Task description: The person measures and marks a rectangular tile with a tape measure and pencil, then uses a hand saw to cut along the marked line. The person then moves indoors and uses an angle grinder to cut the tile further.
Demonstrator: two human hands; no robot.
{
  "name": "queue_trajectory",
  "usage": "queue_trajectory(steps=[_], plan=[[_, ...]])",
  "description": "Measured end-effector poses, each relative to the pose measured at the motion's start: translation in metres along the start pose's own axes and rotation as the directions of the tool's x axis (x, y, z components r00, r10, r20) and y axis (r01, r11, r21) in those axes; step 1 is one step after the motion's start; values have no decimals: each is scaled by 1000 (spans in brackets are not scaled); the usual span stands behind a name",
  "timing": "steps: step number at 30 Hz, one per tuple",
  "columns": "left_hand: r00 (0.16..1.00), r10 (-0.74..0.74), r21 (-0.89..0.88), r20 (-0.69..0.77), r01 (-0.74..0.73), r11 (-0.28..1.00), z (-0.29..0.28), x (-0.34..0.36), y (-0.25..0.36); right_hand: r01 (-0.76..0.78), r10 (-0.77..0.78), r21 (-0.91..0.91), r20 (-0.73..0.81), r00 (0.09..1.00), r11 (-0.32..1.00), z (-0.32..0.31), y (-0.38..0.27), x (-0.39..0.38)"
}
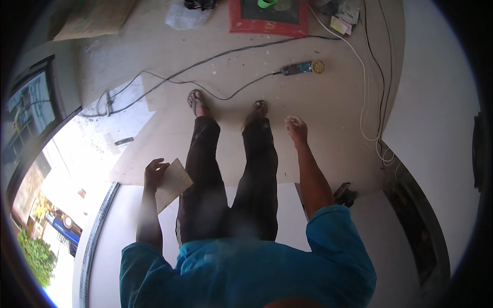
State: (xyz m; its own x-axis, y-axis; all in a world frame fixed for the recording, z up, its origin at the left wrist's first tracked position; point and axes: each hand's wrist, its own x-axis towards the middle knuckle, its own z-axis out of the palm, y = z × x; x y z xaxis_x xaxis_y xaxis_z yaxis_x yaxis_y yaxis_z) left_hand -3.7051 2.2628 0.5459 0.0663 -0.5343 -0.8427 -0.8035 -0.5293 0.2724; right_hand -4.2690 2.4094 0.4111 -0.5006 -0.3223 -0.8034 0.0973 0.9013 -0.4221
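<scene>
My left hand is closed on the edge of a thin, flat beige board, which hangs beside my left leg. One edge of that board looks yellowish. Away from my right leg, my right hand is held out over the floor with its fingers curled in. Its fingertips look whitish, and whatever is inside the curl, if anything, is hidden. Beyond my feet an angle grinder with a yellow disc lies on the floor. It is apart from both hands.
A dark power cord runs from the grinder across the floor near my feet. Further off stands a red-framed panel with a green cup-like thing on it. White and black cables lie along the right wall. A bright doorway opens at left.
</scene>
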Motion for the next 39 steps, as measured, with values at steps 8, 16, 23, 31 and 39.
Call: queue_trajectory(steps=[8,16,23,31,39], plan=[[995,-77,-6,-68,77,997,60,314,-8,-294,377,285,-304,875,912,66,23,277],[896,-138,-6,-421,149,989,63,485,13,-294,423,494,-169,890,818,7,18,460],[856,-283,-432,-433,79,898,53,551,17,-87,269,457,-350,897,885,0,44,471],[849,-124,-506,-513,-182,843,-17,337,68,-90,265,509,-282,922,856,8,5,231],[898,-171,-845,-406,-298,444,-104,110,52,-118,133,480,4,991,869,4,-81,36]])
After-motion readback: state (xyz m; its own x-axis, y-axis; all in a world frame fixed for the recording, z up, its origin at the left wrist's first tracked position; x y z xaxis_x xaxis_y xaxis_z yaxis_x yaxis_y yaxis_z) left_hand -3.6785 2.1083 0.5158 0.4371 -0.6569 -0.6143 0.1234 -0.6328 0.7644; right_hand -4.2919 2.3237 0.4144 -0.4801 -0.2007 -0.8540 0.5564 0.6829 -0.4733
